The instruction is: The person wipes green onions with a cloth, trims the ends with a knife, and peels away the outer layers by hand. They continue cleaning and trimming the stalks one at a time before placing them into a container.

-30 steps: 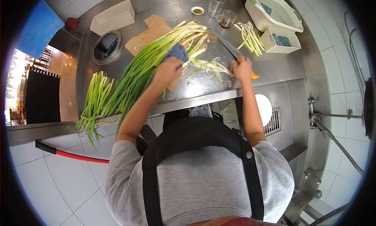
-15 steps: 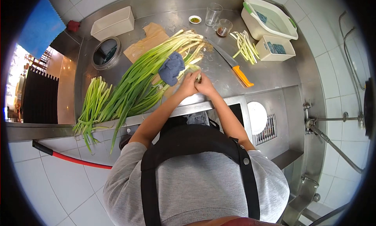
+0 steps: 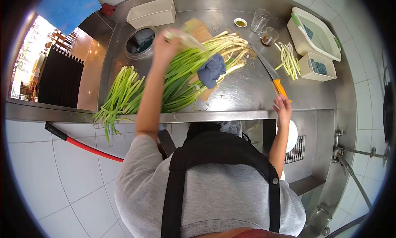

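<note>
My left hand [image 3: 166, 44], smeared by motion, is raised beside a round opening [image 3: 141, 43] in the steel counter. A blurred pale green onion strip [image 3: 187, 39] trails from its fingers to the right. Below it, a big bunch of long green onions [image 3: 181, 71] lies across the counter, with a crumpled blue-grey cloth [image 3: 211, 71] on top. My right hand [image 3: 283, 109] is at the counter's front edge, fingers loosely apart with nothing in them. Its fingertips are close to the orange handle of a knife [image 3: 279, 88], whose blade points away to the left.
Trimmed white stalks [image 3: 288, 60] lie right of the knife. A large white tub [image 3: 315, 36], a small bin [image 3: 317, 68], a glass [image 3: 260, 20], a cup [image 3: 269, 36] and a sauce dish [image 3: 240, 22] stand behind. Cut greens [image 3: 123, 89] overhang the front edge at left.
My hands were together by the cloth. The left has swung up and left with the pale strip, and the right has moved right to the knife handle. The whole view has shifted.
</note>
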{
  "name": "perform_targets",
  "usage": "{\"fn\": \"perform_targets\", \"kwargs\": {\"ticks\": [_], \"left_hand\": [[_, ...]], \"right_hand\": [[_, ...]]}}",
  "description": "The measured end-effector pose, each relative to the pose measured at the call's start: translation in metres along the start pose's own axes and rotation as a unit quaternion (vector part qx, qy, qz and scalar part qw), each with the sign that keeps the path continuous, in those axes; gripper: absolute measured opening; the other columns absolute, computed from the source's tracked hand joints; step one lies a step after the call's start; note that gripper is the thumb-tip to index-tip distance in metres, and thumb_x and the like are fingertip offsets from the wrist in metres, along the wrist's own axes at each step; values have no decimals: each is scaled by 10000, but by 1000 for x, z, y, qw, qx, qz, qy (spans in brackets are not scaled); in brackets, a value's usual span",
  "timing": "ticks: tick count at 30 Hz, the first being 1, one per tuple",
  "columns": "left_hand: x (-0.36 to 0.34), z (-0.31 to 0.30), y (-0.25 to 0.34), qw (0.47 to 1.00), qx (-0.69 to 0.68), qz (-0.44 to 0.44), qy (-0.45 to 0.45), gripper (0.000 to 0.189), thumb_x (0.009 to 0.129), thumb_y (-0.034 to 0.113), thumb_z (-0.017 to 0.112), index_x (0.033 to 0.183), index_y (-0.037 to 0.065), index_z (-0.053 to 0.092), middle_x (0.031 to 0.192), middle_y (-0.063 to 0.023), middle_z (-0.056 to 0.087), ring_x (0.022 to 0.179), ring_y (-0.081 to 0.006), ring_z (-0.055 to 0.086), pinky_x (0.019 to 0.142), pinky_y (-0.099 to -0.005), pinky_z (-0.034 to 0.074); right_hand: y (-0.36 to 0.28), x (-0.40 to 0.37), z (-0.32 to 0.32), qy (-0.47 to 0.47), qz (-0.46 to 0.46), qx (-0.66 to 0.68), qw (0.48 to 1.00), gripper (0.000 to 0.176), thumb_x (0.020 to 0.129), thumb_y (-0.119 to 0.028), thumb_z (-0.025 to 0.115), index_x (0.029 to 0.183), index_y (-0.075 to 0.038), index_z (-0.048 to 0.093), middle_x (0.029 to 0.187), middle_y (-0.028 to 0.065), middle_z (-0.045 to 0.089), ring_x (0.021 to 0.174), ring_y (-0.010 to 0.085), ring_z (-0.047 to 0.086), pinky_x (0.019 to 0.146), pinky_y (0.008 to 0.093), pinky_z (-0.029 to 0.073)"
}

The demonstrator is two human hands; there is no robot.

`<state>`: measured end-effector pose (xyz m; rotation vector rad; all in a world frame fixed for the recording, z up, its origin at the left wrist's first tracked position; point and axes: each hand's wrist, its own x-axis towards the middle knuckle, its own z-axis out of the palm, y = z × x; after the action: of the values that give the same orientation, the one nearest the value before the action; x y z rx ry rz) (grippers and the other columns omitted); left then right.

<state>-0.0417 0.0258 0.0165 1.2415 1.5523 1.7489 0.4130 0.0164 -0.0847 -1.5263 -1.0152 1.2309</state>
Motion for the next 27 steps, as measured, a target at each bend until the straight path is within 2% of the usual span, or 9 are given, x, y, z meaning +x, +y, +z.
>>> {"fn": "perform_targets", "kwargs": {"ticks": [2,5,7,10,13,15,20,22,27], "left_hand": [[52,-52,-13,985,114,85,98,152,780,86,645,923,39,664,777,-34,661,711,-88,593,623,-275,493],[103,-109,-40,886,341,203,238,225,744,188,661,912,39,665,833,-188,653,806,-364,632,720,-395,491],[129,-150,-88,861,422,202,202,263,743,222,657,938,45,648,899,-211,637,870,-402,597,755,-446,473],[153,-202,-182,718,686,-117,-37,450,737,338,697,1040,13,627,1050,-196,632,999,-375,592,847,-427,477],[143,-179,-170,710,663,-237,-14,578,731,376,690,1171,16,588,1119,-211,614,1071,-347,576,907,-404,453],[127,-134,-154,785,615,-43,59,521,744,362,679,1121,8,614,1097,-210,621,1053,-348,581,891,-398,459],[40,38,-82,886,403,197,-116,232,819,181,578,963,19,661,979,-186,634,924,-345,593,820,-431,463],[-7,92,-82,915,301,144,-228,168,801,127,613,914,16,669,904,-181,647,847,-331,617,773,-403,483],[-78,163,-110,871,359,209,-263,168,734,93,688,813,-36,616,845,-200,612,838,-344,594,765,-403,491]], "right_hand": [[6,-9,-10,4,-2,19,1000,313,883,-231,614,1136,-56,558,1030,41,600,926,159,591,759,287,475],[13,-20,-15,26,1,47,999,267,887,-199,609,1112,-63,564,1014,27,598,914,146,589,746,282,476],[14,-26,-10,25,10,54,998,266,886,-196,610,1111,-61,565,1007,22,595,915,144,588,744,278,479],[15,-32,-2,22,3,48,999,253,888,-187,606,1105,-62,572,1004,26,594,911,141,587,737,279,485],[12,-31,3,20,-6,25,999,249,886,-183,604,1100,-58,583,979,24,604,877,126,584,723,268,479],[13,-24,3,14,-32,-31,999,244,877,-182,611,1083,-51,594,945,10,612,843,115,582,713,253,466],[24,14,26,-6,-96,-117,988,261,835,-183,644,1047,-35,609,945,69,631,856,161,594,724,278,465],[26,29,38,48,-253,-339,905,329,807,-213,658,1072,-32,584,1048,123,611,984,248,571,851,402,437],[15,66,43,244,-120,-597,755,422,820,-292,626,1136,-29,531,1147,154,552,1112,323,495,948,566,311]]}}
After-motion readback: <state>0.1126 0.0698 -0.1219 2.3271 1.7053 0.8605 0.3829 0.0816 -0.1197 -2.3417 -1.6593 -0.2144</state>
